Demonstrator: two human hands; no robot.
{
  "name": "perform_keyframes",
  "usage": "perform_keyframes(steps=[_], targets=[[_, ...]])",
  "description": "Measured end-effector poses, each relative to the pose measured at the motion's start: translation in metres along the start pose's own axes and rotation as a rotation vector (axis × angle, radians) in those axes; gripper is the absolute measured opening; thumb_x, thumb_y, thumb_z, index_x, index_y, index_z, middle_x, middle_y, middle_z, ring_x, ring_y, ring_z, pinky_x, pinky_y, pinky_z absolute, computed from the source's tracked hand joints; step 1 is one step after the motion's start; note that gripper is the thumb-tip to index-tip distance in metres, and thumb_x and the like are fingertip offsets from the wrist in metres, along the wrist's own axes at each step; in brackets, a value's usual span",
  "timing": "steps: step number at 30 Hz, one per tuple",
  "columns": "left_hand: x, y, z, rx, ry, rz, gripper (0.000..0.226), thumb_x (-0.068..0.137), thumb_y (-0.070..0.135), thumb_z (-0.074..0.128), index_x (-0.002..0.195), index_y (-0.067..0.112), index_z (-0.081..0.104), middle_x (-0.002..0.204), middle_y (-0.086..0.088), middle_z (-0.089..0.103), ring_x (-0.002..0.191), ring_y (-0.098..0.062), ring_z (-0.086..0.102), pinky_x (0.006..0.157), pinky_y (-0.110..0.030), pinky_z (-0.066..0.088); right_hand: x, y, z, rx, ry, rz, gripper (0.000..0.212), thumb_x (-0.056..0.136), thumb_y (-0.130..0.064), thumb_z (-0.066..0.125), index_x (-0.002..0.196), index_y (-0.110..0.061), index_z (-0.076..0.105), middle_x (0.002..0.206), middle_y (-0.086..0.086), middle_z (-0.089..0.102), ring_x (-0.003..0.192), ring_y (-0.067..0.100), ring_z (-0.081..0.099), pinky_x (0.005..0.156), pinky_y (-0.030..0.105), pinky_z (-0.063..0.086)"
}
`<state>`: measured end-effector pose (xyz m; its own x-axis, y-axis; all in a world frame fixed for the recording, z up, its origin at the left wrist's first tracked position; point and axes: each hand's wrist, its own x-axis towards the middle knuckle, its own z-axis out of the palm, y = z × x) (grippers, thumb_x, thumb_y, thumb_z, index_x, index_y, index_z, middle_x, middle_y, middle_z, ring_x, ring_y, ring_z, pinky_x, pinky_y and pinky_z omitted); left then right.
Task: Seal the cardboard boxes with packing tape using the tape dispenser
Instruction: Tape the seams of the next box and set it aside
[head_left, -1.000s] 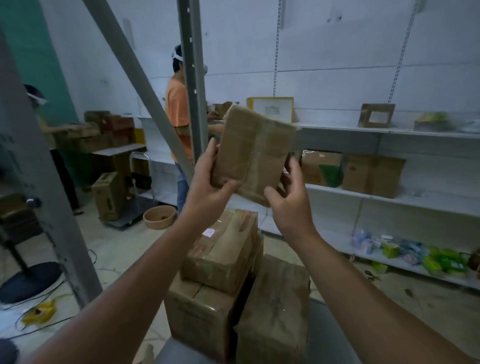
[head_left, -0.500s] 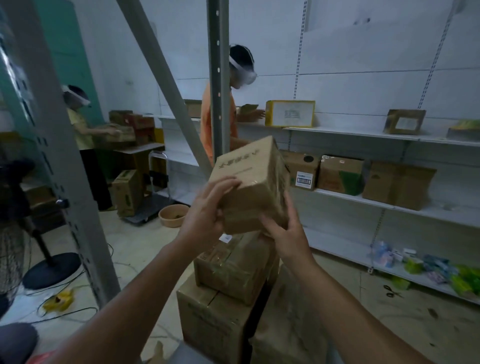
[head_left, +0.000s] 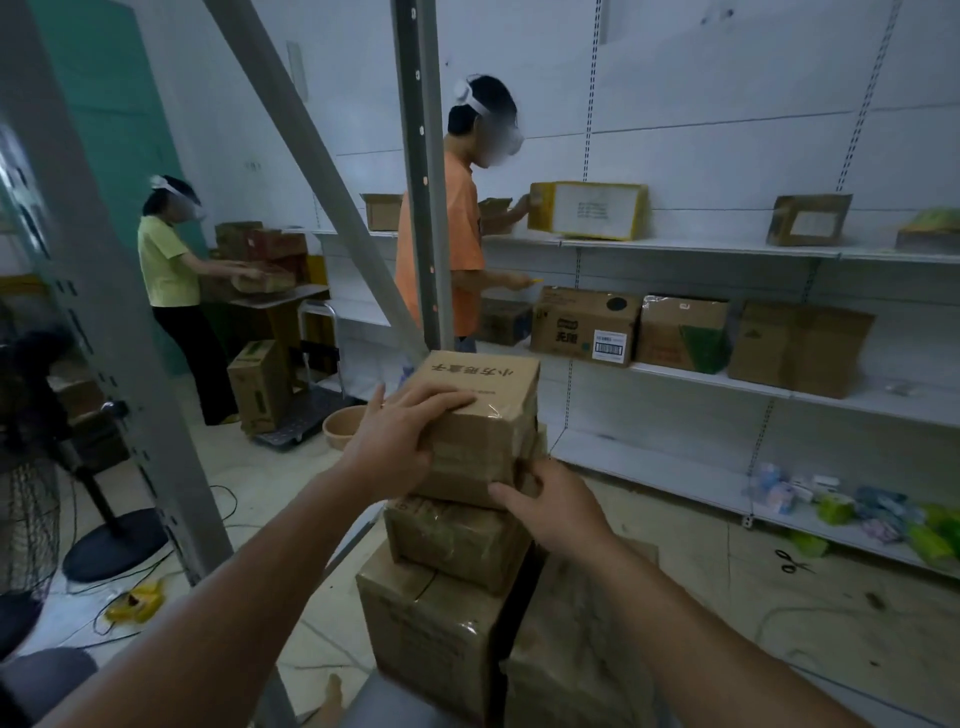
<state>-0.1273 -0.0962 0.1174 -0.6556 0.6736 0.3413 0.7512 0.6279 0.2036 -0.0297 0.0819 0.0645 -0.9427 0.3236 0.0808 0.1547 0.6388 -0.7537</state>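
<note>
A small taped cardboard box (head_left: 480, 410) with printed characters on top sits on a stack of taped boxes. My left hand (head_left: 400, 441) grips its left side, fingers curled over the top edge. My right hand (head_left: 550, 504) holds its lower right corner from the near side. Under it lies a medium taped box (head_left: 457, 540), then a larger taped box (head_left: 431, 629), with another tall box (head_left: 576, 644) beside it on the right. No tape dispenser is in view.
A grey metal post (head_left: 423, 171) and a diagonal brace (head_left: 311, 171) rise just behind the stack. A person in orange (head_left: 441, 249) and a person in yellow (head_left: 171, 270) handle boxes. White wall shelves (head_left: 727, 249) hold cartons. A fan base (head_left: 111, 545), cables and scissors (head_left: 792, 561) lie on the floor.
Both hands brought the small box down from chest height and turned it flat onto the top of the stack. The view shifted right.
</note>
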Motion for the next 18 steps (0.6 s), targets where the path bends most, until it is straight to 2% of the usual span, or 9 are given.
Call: perform_keyframes(steps=[3, 4, 5, 7, 10, 12, 14, 16, 18], targets=[[0.005, 0.007, -0.012, -0.022, -0.072, -0.036, 0.062, 0.092, 0.012, 0.054, 0.14, 0.049, 0.037, 0.151, 0.02, 0.03, 0.145, -0.011, 0.012, 0.118, -0.049, -0.013, -0.002, 0.001, -0.01, -0.01, -0.103, 0.001, 0.05, 0.085, -0.052, 0.062, 0.128, -0.026, 0.056, 0.126, -0.005, 0.059, 0.111, 0.016, 0.056, 0.09, 0.032, 0.048], [0.009, 0.013, -0.018, -0.027, -0.095, -0.044, 0.057, 0.093, 0.013, 0.052, 0.138, 0.047, 0.042, 0.15, 0.018, 0.034, 0.146, -0.012, 0.017, 0.116, -0.046, -0.013, -0.002, 0.003, -0.017, -0.024, -0.141, -0.003, 0.05, 0.085, -0.049, 0.063, 0.129, -0.027, 0.054, 0.129, -0.005, 0.059, 0.113, 0.016, 0.056, 0.092, 0.031, 0.047], [0.013, 0.019, -0.023, -0.025, -0.116, -0.056, 0.052, 0.095, 0.014, 0.05, 0.137, 0.044, 0.046, 0.149, 0.016, 0.038, 0.144, -0.012, 0.023, 0.117, -0.046, -0.009, -0.002, 0.005, -0.025, -0.055, -0.17, -0.005, 0.051, 0.086, -0.047, 0.064, 0.131, -0.026, 0.053, 0.133, -0.004, 0.057, 0.116, 0.016, 0.054, 0.094, 0.031, 0.046], [0.02, 0.036, -0.032, -0.015, -0.121, -0.079, 0.039, 0.099, 0.022, 0.046, 0.134, 0.039, 0.053, 0.146, 0.012, 0.044, 0.139, -0.015, 0.033, 0.118, -0.046, 0.01, -0.001, 0.013, -0.047, -0.131, -0.188, 0.018, 0.056, 0.088, -0.045, 0.062, 0.138, -0.024, 0.048, 0.142, -0.001, 0.05, 0.125, 0.018, 0.05, 0.1, 0.032, 0.04], [0.036, 0.072, -0.039, -0.033, -0.007, -0.005, 0.034, 0.1, 0.029, 0.047, 0.131, 0.035, 0.058, 0.142, 0.011, 0.05, 0.128, -0.013, 0.046, 0.105, -0.034, 0.036, -0.004, 0.038, -0.092, -0.256, -0.114, 0.093, 0.061, 0.091, -0.047, 0.058, 0.143, -0.019, 0.043, 0.149, 0.002, 0.043, 0.131, 0.021, 0.045, 0.104, 0.032, 0.037], [0.052, 0.106, -0.039, -0.052, -0.006, 0.105, 0.034, 0.099, 0.031, 0.046, 0.131, 0.036, 0.057, 0.14, 0.013, 0.05, 0.123, -0.01, 0.05, 0.1, -0.031, 0.042, -0.014, 0.062, -0.125, -0.315, -0.045, 0.173, 0.061, 0.091, -0.048, 0.057, 0.143, -0.018, 0.043, 0.15, 0.004, 0.042, 0.132, 0.023, 0.043, 0.106, 0.034, 0.036], [0.069, 0.147, -0.031, -0.055, -0.079, 0.191, 0.033, 0.1, 0.034, 0.047, 0.132, 0.035, 0.057, 0.141, 0.011, 0.05, 0.122, -0.012, 0.052, 0.097, -0.03, 0.044, -0.034, 0.088, -0.159, -0.351, 0.016, 0.282, 0.06, 0.092, -0.047, 0.057, 0.142, -0.017, 0.044, 0.149, 0.006, 0.042, 0.132, 0.025, 0.044, 0.106, 0.033, 0.037], [0.086, 0.192, -0.013, -0.037, -0.153, 0.288, 0.034, 0.1, 0.036, 0.047, 0.133, 0.034, 0.055, 0.142, 0.008, 0.05, 0.115, -0.013, 0.057, 0.091, -0.029, 0.048, -0.061, 0.114, -0.193, -0.375, 0.1, 0.392, 0.059, 0.091, -0.048, 0.057, 0.14, -0.017, 0.046, 0.146, 0.008, 0.045, 0.125, 0.026, 0.049, 0.099, 0.031, 0.043], [0.096, 0.242, 0.015, -0.037, -0.232, 0.403, 0.035, 0.1, 0.036, 0.046, 0.134, 0.033, 0.055, 0.142, 0.006, 0.052, 0.115, -0.015, 0.058, 0.093, -0.03, 0.047, -0.093, 0.143, -0.226, -0.377, 0.192, 0.487, 0.057, 0.089, -0.05, 0.057, 0.136, -0.018, 0.051, 0.138, 0.008, 0.052, 0.11, 0.025, 0.057, 0.085, 0.03, 0.05]])
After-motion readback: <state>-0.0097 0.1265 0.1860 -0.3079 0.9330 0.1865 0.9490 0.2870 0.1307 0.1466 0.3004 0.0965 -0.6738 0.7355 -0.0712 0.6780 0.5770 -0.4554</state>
